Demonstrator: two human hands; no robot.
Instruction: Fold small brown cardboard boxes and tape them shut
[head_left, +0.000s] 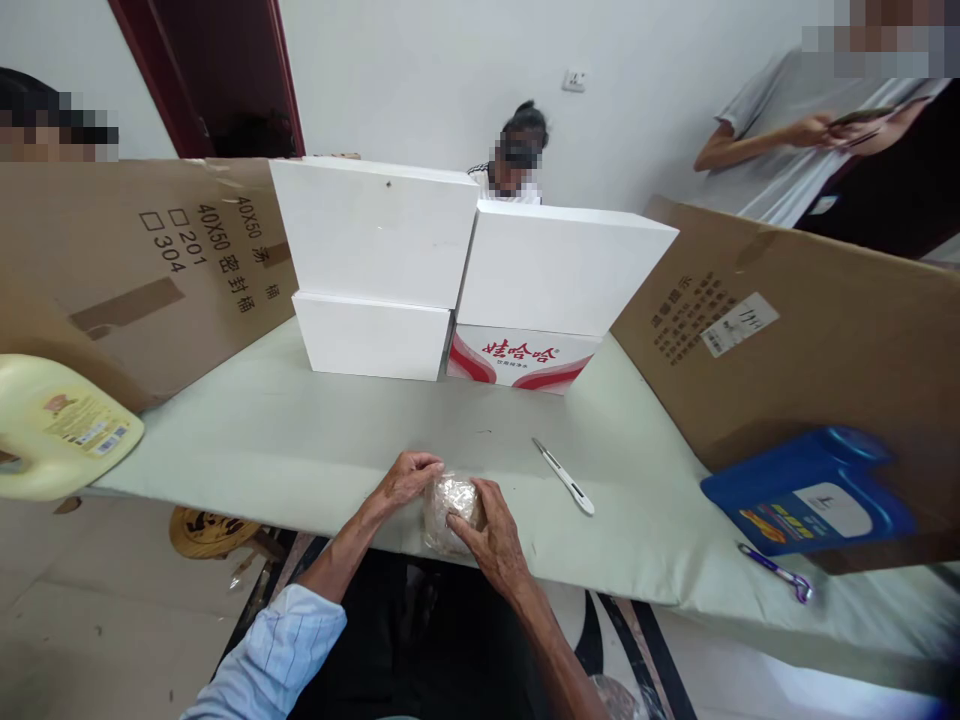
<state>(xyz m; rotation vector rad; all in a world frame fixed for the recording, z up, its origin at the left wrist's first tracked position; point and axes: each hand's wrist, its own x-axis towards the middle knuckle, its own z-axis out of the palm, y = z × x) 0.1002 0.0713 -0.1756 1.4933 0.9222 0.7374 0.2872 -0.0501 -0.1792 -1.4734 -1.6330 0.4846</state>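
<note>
A clear, crinkled plastic-wrapped bundle (442,535) rests at the table's near edge, between my hands. My left hand (407,477) is at its upper left, with fingers drawn together at the plastic; what they pinch is too small to make out. On the right side, my right hand (491,530) grips the bundle, thumb on its front and fingers curved over the top. The contents are hidden by shiny reflections. To the right of my hands, a white utility knife (564,478) lies on the pale green tablecloth (360,430).
White boxes (375,235) stand stacked at the back. Cardboard panels (112,290) flank both sides. A yellow jug (71,430) is left; a blue bottle (814,495) and purple-handled tool (776,573) are right. People are beyond the table.
</note>
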